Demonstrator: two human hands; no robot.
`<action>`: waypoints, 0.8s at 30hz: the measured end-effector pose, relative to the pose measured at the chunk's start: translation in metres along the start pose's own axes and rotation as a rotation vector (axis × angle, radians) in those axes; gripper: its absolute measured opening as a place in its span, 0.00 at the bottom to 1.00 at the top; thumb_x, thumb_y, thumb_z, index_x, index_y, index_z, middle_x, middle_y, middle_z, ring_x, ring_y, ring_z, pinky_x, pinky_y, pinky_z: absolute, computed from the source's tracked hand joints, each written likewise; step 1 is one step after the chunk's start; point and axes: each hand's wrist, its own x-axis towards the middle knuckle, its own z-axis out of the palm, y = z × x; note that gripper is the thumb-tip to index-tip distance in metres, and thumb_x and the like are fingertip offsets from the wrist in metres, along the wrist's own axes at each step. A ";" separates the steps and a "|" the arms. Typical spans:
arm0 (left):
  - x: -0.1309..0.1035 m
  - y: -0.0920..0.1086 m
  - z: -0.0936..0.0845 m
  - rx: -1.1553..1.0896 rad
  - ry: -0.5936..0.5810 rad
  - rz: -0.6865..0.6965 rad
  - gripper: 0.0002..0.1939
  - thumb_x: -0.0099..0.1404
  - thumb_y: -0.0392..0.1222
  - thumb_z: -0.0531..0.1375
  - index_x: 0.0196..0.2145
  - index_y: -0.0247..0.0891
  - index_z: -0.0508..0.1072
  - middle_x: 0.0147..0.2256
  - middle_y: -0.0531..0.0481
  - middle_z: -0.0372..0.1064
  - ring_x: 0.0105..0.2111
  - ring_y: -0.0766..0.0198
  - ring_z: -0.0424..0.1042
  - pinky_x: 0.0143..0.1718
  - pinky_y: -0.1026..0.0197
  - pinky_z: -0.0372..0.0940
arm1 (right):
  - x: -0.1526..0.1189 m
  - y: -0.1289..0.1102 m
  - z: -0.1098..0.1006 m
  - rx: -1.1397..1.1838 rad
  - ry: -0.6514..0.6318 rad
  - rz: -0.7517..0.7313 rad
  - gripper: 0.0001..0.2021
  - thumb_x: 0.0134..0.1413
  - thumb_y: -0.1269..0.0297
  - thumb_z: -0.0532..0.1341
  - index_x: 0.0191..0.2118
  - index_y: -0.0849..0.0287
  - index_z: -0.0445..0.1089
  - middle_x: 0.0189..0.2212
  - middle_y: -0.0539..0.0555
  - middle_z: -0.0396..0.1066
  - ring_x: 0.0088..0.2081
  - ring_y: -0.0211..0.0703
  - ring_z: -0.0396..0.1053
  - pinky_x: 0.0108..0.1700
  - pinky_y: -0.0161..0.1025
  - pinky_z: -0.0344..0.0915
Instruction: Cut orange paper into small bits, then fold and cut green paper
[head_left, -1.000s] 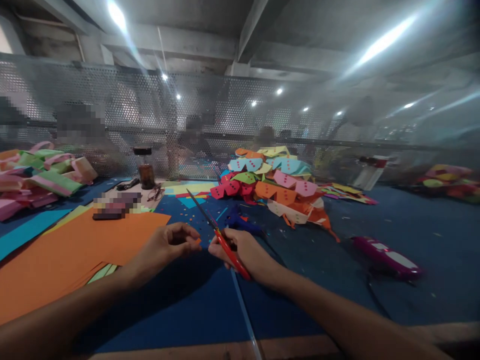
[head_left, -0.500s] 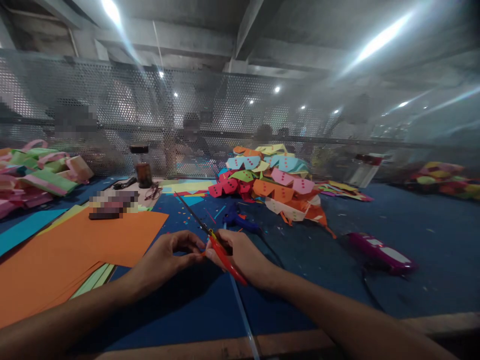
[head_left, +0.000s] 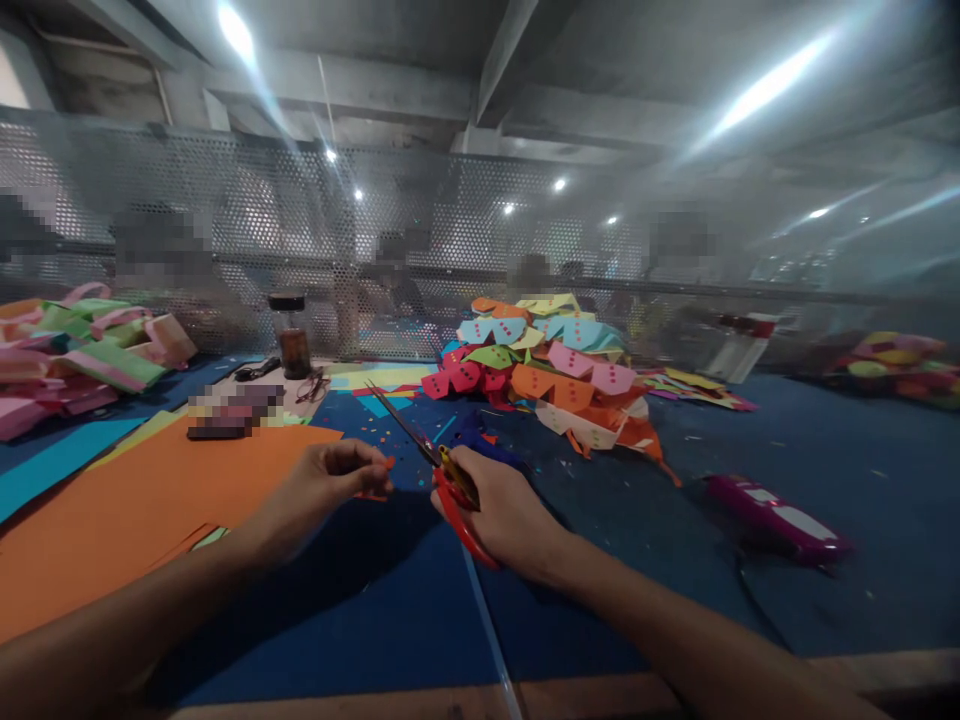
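My left hand (head_left: pixel 345 475) is closed in a pinch on a small piece of orange paper (head_left: pixel 375 494), mostly hidden by the fingers. In my right hand (head_left: pixel 501 505) are scissors (head_left: pixel 459 515) with red handles, their blades pointing up and to the left. A gap of blue table separates the two hands. Just behind the right hand lies a blue glue gun (head_left: pixel 487 440), partly covered by that hand. Under my left forearm and beside it spread orange paper sheets (head_left: pixel 187 480).
Folded paper pieces with dots (head_left: pixel 555 365) are heaped at the back centre. More folded paper (head_left: pixel 82 345) lies at far left. A dark-lidded jar (head_left: pixel 291 340) stands near the mesh partition (head_left: pixel 300 200). At right are a purple device (head_left: pixel 776 520) and a cord.
My hands have moved apart, the left one shifting left with the orange paper. The scissors stay in my right hand, which has shifted slightly right.
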 end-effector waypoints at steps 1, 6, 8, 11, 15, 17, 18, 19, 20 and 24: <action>0.001 0.001 -0.003 -0.009 0.023 0.015 0.09 0.54 0.47 0.68 0.28 0.39 0.77 0.25 0.52 0.75 0.27 0.64 0.71 0.33 0.62 0.64 | 0.000 0.001 -0.001 -0.030 0.018 -0.010 0.04 0.54 0.67 0.59 0.36 0.57 0.64 0.31 0.49 0.70 0.29 0.37 0.65 0.32 0.32 0.55; 0.004 0.006 -0.013 -0.078 0.114 0.001 0.12 0.53 0.48 0.70 0.31 0.38 0.78 0.27 0.52 0.74 0.29 0.66 0.70 0.34 0.64 0.63 | -0.001 0.003 -0.003 -0.251 0.017 -0.033 0.09 0.56 0.64 0.57 0.43 0.58 0.66 0.37 0.53 0.70 0.35 0.41 0.68 0.34 0.34 0.56; 0.005 0.008 -0.014 -0.131 0.143 -0.024 0.14 0.50 0.48 0.71 0.30 0.37 0.77 0.27 0.52 0.73 0.30 0.65 0.71 0.36 0.64 0.63 | -0.001 0.004 -0.002 -0.326 -0.003 -0.046 0.12 0.57 0.62 0.57 0.46 0.59 0.65 0.40 0.55 0.70 0.38 0.43 0.69 0.36 0.35 0.57; 0.006 0.010 -0.014 -0.189 0.165 -0.032 0.15 0.47 0.48 0.73 0.29 0.37 0.77 0.28 0.53 0.72 0.31 0.65 0.72 0.36 0.64 0.64 | 0.000 0.006 -0.001 -0.382 -0.027 -0.046 0.15 0.58 0.60 0.57 0.49 0.59 0.65 0.43 0.56 0.69 0.40 0.44 0.69 0.38 0.35 0.59; 0.006 0.008 -0.016 -0.202 0.152 -0.021 0.14 0.49 0.47 0.72 0.30 0.36 0.77 0.28 0.52 0.72 0.31 0.66 0.71 0.36 0.64 0.64 | 0.000 0.008 -0.001 -0.410 -0.032 -0.025 0.16 0.58 0.59 0.56 0.50 0.59 0.65 0.43 0.56 0.69 0.40 0.44 0.70 0.38 0.36 0.60; 0.007 0.007 -0.016 -0.200 0.148 -0.017 0.13 0.50 0.46 0.72 0.30 0.37 0.77 0.27 0.52 0.73 0.30 0.66 0.71 0.36 0.65 0.64 | 0.000 0.007 -0.001 -0.412 -0.038 -0.026 0.15 0.59 0.59 0.56 0.50 0.59 0.65 0.43 0.56 0.70 0.40 0.45 0.70 0.38 0.36 0.60; 0.007 0.006 -0.017 -0.200 0.148 -0.017 0.12 0.50 0.46 0.71 0.29 0.37 0.77 0.27 0.52 0.73 0.30 0.66 0.71 0.36 0.65 0.64 | 0.000 0.007 0.000 -0.413 -0.044 -0.028 0.15 0.58 0.60 0.56 0.50 0.59 0.65 0.43 0.56 0.70 0.40 0.44 0.70 0.38 0.36 0.59; 0.007 0.006 -0.017 -0.199 0.147 -0.017 0.12 0.50 0.46 0.71 0.29 0.37 0.77 0.27 0.52 0.73 0.30 0.66 0.71 0.36 0.65 0.64 | 0.000 0.007 0.000 -0.415 -0.050 -0.028 0.15 0.58 0.60 0.56 0.49 0.59 0.65 0.43 0.56 0.70 0.40 0.44 0.70 0.38 0.36 0.59; 0.007 0.007 -0.017 -0.197 0.144 -0.017 0.12 0.51 0.45 0.71 0.29 0.37 0.77 0.27 0.52 0.73 0.30 0.66 0.71 0.36 0.65 0.64 | 0.000 0.006 0.000 -0.416 -0.055 -0.028 0.14 0.58 0.60 0.56 0.48 0.58 0.66 0.42 0.56 0.70 0.40 0.44 0.69 0.38 0.36 0.59; 0.007 0.008 -0.016 -0.183 0.130 -0.017 0.11 0.51 0.45 0.70 0.30 0.37 0.77 0.26 0.52 0.73 0.29 0.66 0.71 0.35 0.64 0.64 | 0.000 0.004 0.000 -0.412 -0.056 -0.025 0.12 0.58 0.58 0.56 0.45 0.58 0.67 0.39 0.54 0.71 0.37 0.43 0.69 0.35 0.35 0.57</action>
